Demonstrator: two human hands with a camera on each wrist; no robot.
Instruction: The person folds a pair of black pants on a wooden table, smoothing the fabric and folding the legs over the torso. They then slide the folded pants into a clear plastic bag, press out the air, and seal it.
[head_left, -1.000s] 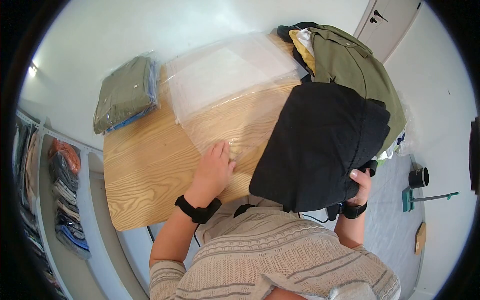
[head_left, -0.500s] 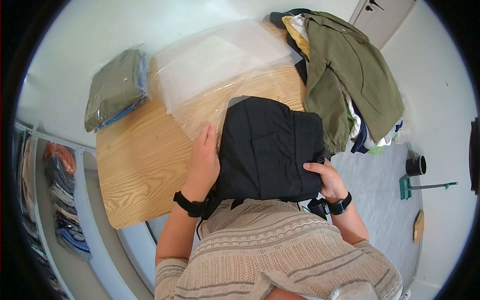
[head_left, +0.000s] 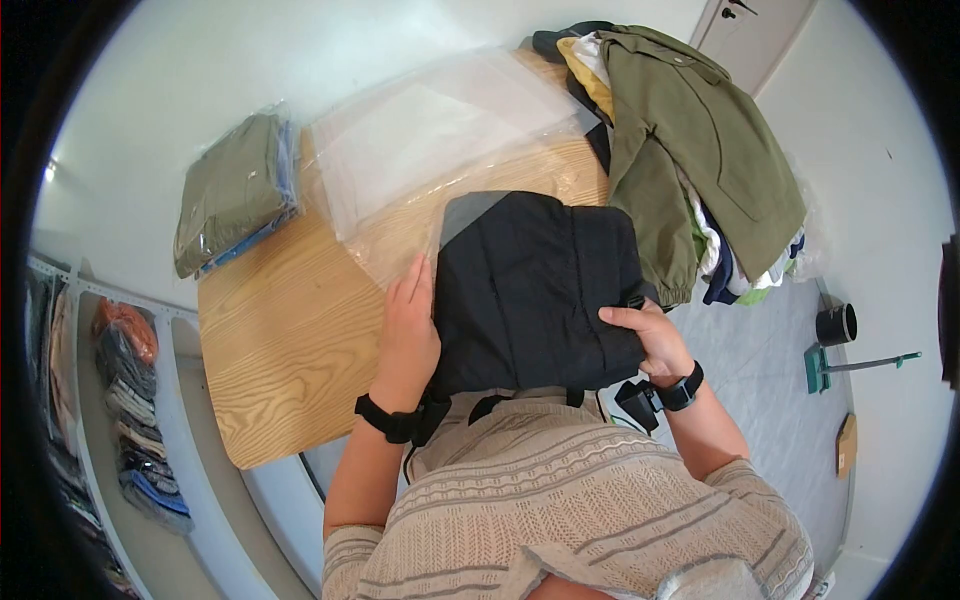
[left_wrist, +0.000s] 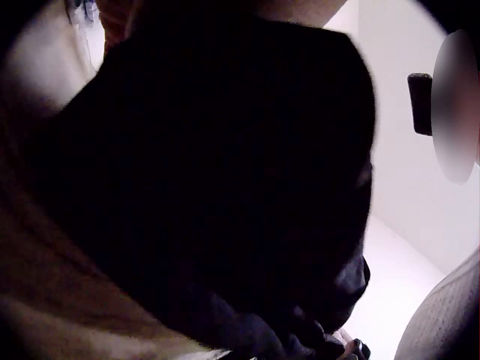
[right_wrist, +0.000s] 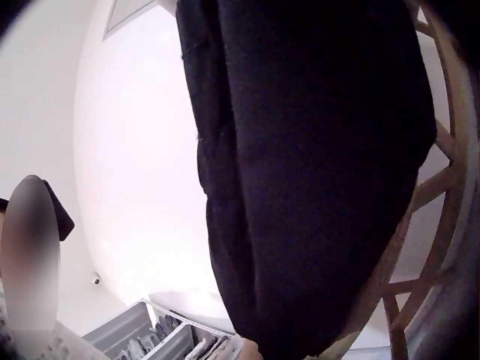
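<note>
The folded black garment point(head_left: 530, 300) is at five o'clock from clear plastic bags point(head_left: 440, 125), the right hand point(head_left: 663, 343) pinching it at four o'clock, the left hand point(head_left: 408, 338), fingers straight and together, at nine.

Head cam sits up high, faces fwd & steeply down over the knit top point(head_left: 560, 480), far enough back to get the table point(head_left: 270, 370), shelf point(head_left: 215, 450), L hand point(head_left: 408, 325) & R hand point(head_left: 660, 345). L wrist cam is v. close to the black cloth point(head_left: 530, 290), which fills most of its frame, w/ wall point(left_wrist: 394, 157) past the edge. R wrist cam also v. close, facing shelf-side. Head & R wrist share the shelf; all 3 share the cloth.
</note>
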